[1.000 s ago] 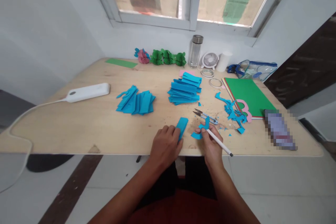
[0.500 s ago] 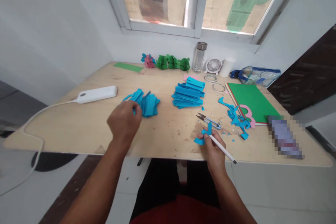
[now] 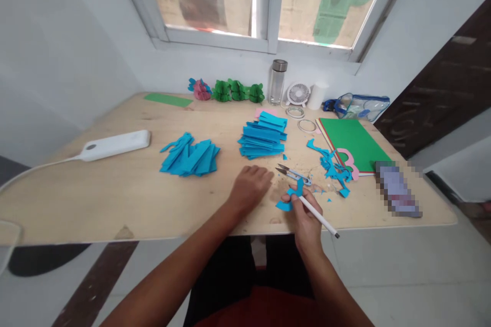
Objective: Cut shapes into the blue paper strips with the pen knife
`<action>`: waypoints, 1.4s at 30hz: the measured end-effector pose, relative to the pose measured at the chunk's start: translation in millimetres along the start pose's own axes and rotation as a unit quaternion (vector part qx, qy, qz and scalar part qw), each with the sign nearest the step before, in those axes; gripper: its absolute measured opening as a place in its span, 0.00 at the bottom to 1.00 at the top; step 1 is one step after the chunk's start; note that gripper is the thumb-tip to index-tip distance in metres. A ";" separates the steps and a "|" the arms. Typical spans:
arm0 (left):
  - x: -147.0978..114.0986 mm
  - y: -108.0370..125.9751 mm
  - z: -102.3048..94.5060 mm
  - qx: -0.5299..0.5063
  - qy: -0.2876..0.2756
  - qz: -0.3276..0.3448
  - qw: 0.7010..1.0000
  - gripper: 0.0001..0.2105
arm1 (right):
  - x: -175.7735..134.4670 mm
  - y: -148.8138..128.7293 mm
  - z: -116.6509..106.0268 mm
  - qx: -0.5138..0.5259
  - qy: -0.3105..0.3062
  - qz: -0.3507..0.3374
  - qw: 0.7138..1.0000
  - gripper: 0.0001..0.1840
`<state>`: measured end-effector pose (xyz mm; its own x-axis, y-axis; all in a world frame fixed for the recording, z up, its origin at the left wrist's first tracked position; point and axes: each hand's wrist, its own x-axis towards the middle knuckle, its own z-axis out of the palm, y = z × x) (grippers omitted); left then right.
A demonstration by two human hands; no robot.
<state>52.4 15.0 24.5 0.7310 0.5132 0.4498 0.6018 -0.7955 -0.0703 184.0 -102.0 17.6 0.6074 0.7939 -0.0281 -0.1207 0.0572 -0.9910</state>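
Note:
My right hand [image 3: 309, 219], near the table's front edge, is closed around a white pen [image 3: 316, 213] with a dark end. Its fingertips also pinch a cut piece of blue paper [image 3: 285, 206]. To its left my left hand [image 3: 251, 187] is low over the bare wood, with fingers stretched forward and nothing visible in them. Just beyond both hands lie thread snips [image 3: 294, 174] with dark blades. A pile of folded blue paper strips [image 3: 263, 138] sits behind them. A second pile of blue paper [image 3: 195, 158] lies further left.
Blue paper scraps [image 3: 332, 166] and a pink paper cutout [image 3: 348, 162] lie by green sheets [image 3: 355, 140] on the right. A glass bottle [image 3: 277, 84], small fan [image 3: 298, 94], tape rolls [image 3: 307, 125] and green paper ornaments [image 3: 238, 91] line the back. A white power bank [image 3: 115, 145] lies left.
My left hand has moved right, from the left blue pile to beside the right hand, and its fingers have opened out. The right hand still holds the pen and paper. The view has shifted slightly.

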 end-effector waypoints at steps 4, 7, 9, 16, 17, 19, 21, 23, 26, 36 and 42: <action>37.1 19.9 17.0 -0.012 -0.015 0.120 0.993 0.07 | -0.9 -1.6 -9.6 -0.003 0.009 -0.005 1.000 0.21; 58.6 20.2 23.6 -0.007 -0.023 0.168 0.985 0.06 | -1.2 -4.1 -16.2 -0.008 0.031 -0.007 0.999 0.20; 69.1 20.0 27.0 -0.007 -0.029 0.197 0.980 0.06 | -1.0 -5.5 -19.6 -0.009 0.046 -0.006 0.999 0.20; 102.5 29.9 37.9 -0.010 -0.027 0.233 0.972 0.09 | -0.3 -5.9 -31.0 0.002 0.082 0.014 0.997 0.22; 108.8 32.0 39.7 -0.008 -0.024 0.228 0.973 0.10 | -0.5 -7.0 -32.5 0.005 0.083 0.018 0.996 0.23; 121.7 36.9 44.0 -0.006 -0.017 0.209 0.978 0.11 | -1.1 -10.3 -34.5 0.004 0.084 0.019 0.996 0.25; 132.0 42.6 48.7 -0.006 -0.012 0.190 0.982 0.11 | -1.8 -13.4 -35.2 0.004 0.090 0.014 0.996 0.27; 136.7 48.0 52.9 -0.010 -0.013 0.182 0.983 0.11 | -2.5 -14.8 -35.1 0.003 0.094 0.014 0.996 0.28; 131.3 50.0 55.1 -0.023 -0.017 0.200 0.979 0.07 | -3.9 -13.2 -35.2 -0.001 0.093 0.016 0.996 0.27; 94.6 -56.6 28.9 0.016 -0.014 0.012 1.000 0.12 | -4.6 -5.8 -28.4 0.007 0.060 0.037 0.997 0.20; 94.5 -97.5 24.5 0.042 -0.061 -0.003 0.997 0.10 | -1.2 4.6 -25.0 -0.007 0.031 0.028 0.999 0.18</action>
<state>70.7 148.9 52.1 0.7576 0.5574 0.3397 0.6277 -0.7648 -0.1449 202.4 -117.9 9.8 0.6468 0.7571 -0.0920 -0.1454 0.0040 -0.9894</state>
